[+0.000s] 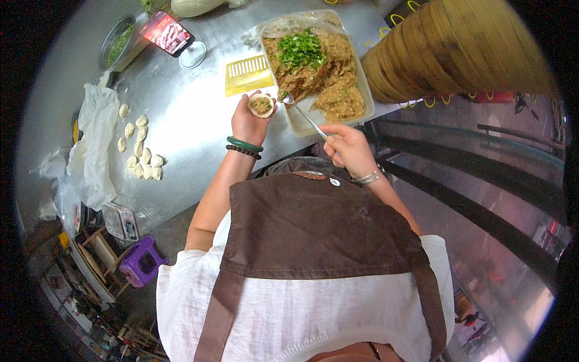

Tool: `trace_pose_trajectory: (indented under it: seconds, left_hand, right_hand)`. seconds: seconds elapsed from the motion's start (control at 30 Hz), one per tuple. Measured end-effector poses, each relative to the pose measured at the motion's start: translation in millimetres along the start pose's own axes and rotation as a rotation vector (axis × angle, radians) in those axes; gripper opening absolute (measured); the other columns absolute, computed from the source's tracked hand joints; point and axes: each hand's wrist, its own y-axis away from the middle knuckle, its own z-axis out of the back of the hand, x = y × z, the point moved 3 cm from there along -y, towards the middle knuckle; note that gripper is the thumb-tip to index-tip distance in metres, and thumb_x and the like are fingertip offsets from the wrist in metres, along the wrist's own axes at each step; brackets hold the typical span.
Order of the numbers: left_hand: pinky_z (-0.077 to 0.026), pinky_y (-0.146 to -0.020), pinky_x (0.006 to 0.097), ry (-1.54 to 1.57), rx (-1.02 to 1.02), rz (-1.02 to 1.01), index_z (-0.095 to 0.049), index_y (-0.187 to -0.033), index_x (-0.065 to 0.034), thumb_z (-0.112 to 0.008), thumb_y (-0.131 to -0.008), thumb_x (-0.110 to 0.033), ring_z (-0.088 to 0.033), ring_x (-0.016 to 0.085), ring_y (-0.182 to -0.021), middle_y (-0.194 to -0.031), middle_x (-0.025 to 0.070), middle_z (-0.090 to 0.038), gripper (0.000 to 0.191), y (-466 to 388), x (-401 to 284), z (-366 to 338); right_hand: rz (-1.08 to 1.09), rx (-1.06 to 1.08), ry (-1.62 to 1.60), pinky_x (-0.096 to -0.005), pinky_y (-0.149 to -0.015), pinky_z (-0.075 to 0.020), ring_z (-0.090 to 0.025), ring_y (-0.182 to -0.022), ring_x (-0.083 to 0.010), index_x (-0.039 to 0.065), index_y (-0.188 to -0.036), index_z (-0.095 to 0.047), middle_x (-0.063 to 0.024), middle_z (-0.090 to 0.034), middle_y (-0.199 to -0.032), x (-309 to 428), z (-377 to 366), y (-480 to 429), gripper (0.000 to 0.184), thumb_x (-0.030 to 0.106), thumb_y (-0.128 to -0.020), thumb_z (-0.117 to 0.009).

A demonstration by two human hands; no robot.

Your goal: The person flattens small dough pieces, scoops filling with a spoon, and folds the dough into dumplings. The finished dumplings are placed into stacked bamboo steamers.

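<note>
In my left hand (251, 120) lies a round dough wrapper (270, 113) with a mound of meat filling (261, 106) at its middle. My right hand (347, 147) grips the handle of a metal spoon (310, 121). The spoon's bowl, with a bit of filling and green on it, is at the near left side of a plastic tub (372, 102). Minced filling (341, 97) fills much of that tub, and chopped scallions (301, 49) are heaped on it. Clear plastic film (298, 23) covers the tub's far end.
Several small dough pieces (145, 156) lie at the left of the metal table (181, 104), beside a crumpled plastic sheet (97, 145). A yellow slotted scraper (248, 81) touches the tub. Behind are a phone (167, 32) on a stand and a bowl of greens (118, 45). Stacked bamboo steamers (452, 50) stand right.
</note>
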Motion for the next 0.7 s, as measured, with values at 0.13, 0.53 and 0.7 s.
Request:
trace_pose_trajectory:
  seconds: [0.13, 0.53, 0.7]
  left_hand:
    - [-0.043, -0.087, 0.0466, 0.088, 0.106, -0.019, -0.046, -0.111, 0.0005, -0.030, -0.097, -0.030, -0.053, 0.031, -0.100, -0.107, 0.0174, -0.054, 0.037, 5.5, -1.3, -25.0]
    - [-0.047, -0.082, 0.0447, 0.125, 0.188, 0.061, -0.044, -0.102, -0.0006, -0.029, -0.098, -0.030, -0.056, 0.034, -0.089, -0.098, 0.0209, -0.054, 0.033, 18.6, 3.8, -68.5]
    - [-0.046, -0.084, 0.0459, 0.094, 0.222, 0.042, -0.043, -0.106, 0.0003, -0.027, -0.098, -0.033, -0.055, 0.036, -0.094, -0.103, 0.0215, -0.054, 0.038, 15.5, -2.0, -69.4]
  right_hand:
    - [0.241, -0.014, 0.166, -0.0209, -0.047, -0.0392, -0.047, -0.053, -0.0055, 0.000, -0.113, -0.056, -0.0004, -0.055, -0.066, 10.6, -8.9, 19.1, 0.026, 0.006, -0.088, -0.049]
    - [0.867, -0.261, 1.243, -0.0371, -0.051, -0.0481, -0.057, -0.057, -0.0302, 0.010, -0.113, -0.057, -0.0096, -0.056, -0.074, 11.7, -20.8, 22.6, 0.036, 0.009, -0.076, -0.058]
    - [0.809, -0.191, 0.812, -0.0308, -0.045, -0.0444, -0.052, -0.049, -0.0176, 0.007, -0.114, -0.056, -0.0069, -0.054, -0.068, 20.1, -18.7, 31.1, 0.033, 0.008, -0.082, -0.054]
